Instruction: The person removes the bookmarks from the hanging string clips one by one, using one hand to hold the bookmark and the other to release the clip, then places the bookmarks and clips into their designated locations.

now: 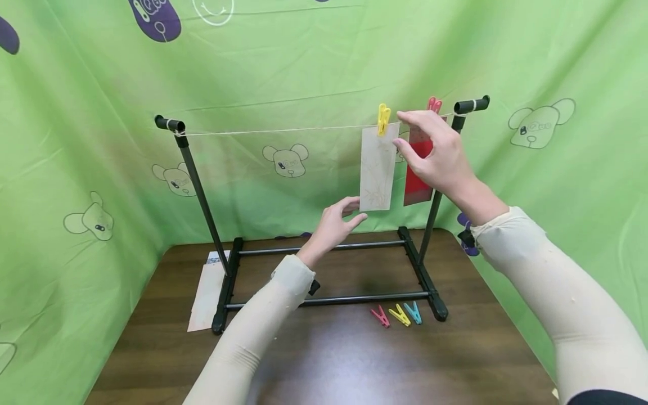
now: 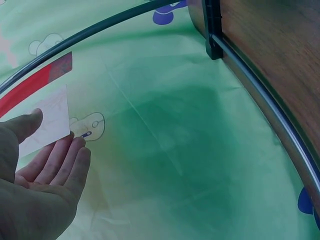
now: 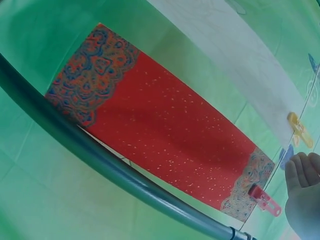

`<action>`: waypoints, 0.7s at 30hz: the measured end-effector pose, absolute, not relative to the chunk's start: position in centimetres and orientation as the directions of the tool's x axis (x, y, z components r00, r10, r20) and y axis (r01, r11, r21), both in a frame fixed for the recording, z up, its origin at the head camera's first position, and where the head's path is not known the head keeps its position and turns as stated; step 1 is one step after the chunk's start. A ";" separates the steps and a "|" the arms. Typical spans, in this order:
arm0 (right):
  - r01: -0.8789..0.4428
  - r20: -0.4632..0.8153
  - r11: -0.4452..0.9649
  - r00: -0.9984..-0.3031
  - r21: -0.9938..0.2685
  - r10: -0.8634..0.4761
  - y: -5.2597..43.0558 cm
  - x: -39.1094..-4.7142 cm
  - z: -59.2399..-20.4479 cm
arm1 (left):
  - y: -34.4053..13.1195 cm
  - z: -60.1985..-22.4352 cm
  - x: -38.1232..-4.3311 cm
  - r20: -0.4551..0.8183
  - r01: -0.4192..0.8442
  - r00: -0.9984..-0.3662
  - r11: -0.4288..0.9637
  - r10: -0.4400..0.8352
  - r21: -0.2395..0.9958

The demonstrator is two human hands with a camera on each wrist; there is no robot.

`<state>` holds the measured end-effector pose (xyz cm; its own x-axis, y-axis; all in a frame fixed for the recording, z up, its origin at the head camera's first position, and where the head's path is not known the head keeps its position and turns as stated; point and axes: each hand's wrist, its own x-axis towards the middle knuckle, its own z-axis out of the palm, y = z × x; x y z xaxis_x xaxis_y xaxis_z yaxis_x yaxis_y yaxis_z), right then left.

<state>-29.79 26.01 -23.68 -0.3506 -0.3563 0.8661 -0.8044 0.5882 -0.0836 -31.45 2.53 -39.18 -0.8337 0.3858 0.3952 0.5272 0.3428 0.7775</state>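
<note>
White card (image 1: 377,169) is hung from the line (image 1: 278,131) by one yellow clip (image 1: 383,119), set near the middle of its top edge. Right hand (image 1: 437,149) is held wide, thumb and index apart, just beside that clip; nothing is seen pinched. Left hand (image 1: 334,228) is also spread, at the card's lower end; nothing looks gripped, contact can't be told.

Step in hand reads as steadying the card. Lower end should be touched lightly, swing damped, no downward pull, or the card could be dragged out of the clip. If the clip needs reseating, line and card should both be bitten deep and the card backed from below. Line sag should be watched: a hard tug would likely shake the red card (image 3: 165,135) too, hung next to it by the red clip (image 3: 264,200). Spare clips (image 1: 400,315) are left on the table (image 1: 324,360), ahead of the stand's front bar (image 1: 364,298).
</note>
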 end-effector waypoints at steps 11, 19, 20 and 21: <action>-0.800 0.868 0.575 -0.401 -0.175 -0.294 25.1 -30.4 -22.5 | 2.8 -39.1 -31.5 0.408 0.535 -0.830 0.337 0.379 0.775; -0.758 0.818 0.579 -0.518 -0.301 -0.252 24.6 -30.8 -21.6 | 3.1 -39.0 -31.3 0.419 0.543 -0.829 0.353 0.371 0.762; -0.751 0.805 0.577 -0.537 -0.320 -0.253 24.6 -30.9 -21.5 | 3.1 -39.0 -31.2 0.419 0.543 -0.829 0.354 0.372 0.761; -0.745 0.792 0.575 -0.555 -0.337 -0.254 24.5 -30.9 -21.5 | 3.1 -38.9 -31.1 0.418 0.544 -0.828 0.356 0.373 0.760</action>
